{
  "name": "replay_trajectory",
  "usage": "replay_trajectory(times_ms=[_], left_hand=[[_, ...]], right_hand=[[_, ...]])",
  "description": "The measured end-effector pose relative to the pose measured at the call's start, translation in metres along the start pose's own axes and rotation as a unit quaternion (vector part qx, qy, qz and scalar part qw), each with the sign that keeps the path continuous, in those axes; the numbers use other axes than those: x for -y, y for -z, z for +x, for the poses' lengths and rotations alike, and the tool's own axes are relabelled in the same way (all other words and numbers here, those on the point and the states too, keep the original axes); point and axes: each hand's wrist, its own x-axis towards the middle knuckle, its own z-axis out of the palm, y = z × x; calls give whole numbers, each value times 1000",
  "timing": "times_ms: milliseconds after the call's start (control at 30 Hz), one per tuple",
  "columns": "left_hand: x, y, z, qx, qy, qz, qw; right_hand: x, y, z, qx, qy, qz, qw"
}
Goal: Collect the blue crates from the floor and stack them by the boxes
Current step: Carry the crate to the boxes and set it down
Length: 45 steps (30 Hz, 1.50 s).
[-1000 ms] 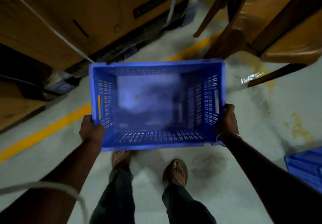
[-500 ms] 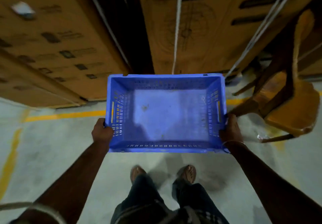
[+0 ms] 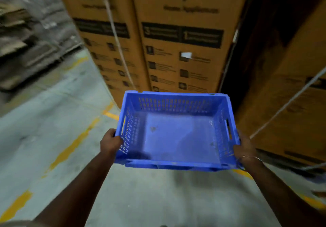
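— Where is the blue crate (image 3: 178,131) now?

— Up in the air, in front of the person. The left hand (image 3: 110,141) is clamped on one short side and the right hand (image 3: 244,146) is clamped on the other. It is empty, and it hangs just in front of the tall cardboard boxes (image 3: 178,37).

— What could go wrong?

— I think it could bump the boxes, because they are so near. And the hands grip only the ends, so if one slips, the crate could tip and drop onto the floor (image 3: 53,138).

— What is the crate like?

— Hard plastic, shaped like a box with no lid. The walls have lots of little slots, and each end has a hole for a handle. The bottom looks flat and smooth, with a few small marks.

— And the boxes?

— Brown card, tall, flat-sided, with dark printing. A thin white strap (image 3: 116,41) runs down one. The floor is grey and rough, with worn yellow lines (image 3: 74,145).
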Motion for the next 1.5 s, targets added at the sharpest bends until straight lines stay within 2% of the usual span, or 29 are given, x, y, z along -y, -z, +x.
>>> replay_trajectory(times_ms=[200,333,533,700,867,1067,1200,1367,1500], left_hand=[[24,124,44,-91,29,-17,995],[47,188,68,-145,63,-5,987],[60,252,117,-218,118,-16,969],[66,287,155,-282,164,-59,943],[69,317,190,-339,196,-108,914],[100,353,238,-374,237,-157,883],[123,389,290,-396,266,-177,861],[139,448,369,-399,273,-187,855],[157,518,441,-390,268,-186,861]], right_hand=[[119,-100,3,82,90,-3,993],[182,-167,21,174,130,-2,976],[270,-259,62,256,146,-19,955],[346,-338,95,292,168,12,942],[422,-415,133,367,229,-17,901],[489,-501,143,396,258,-52,880],[537,-595,145,410,276,-78,866],[598,-706,140,399,283,-110,866],[664,-769,120,389,284,-133,866]])
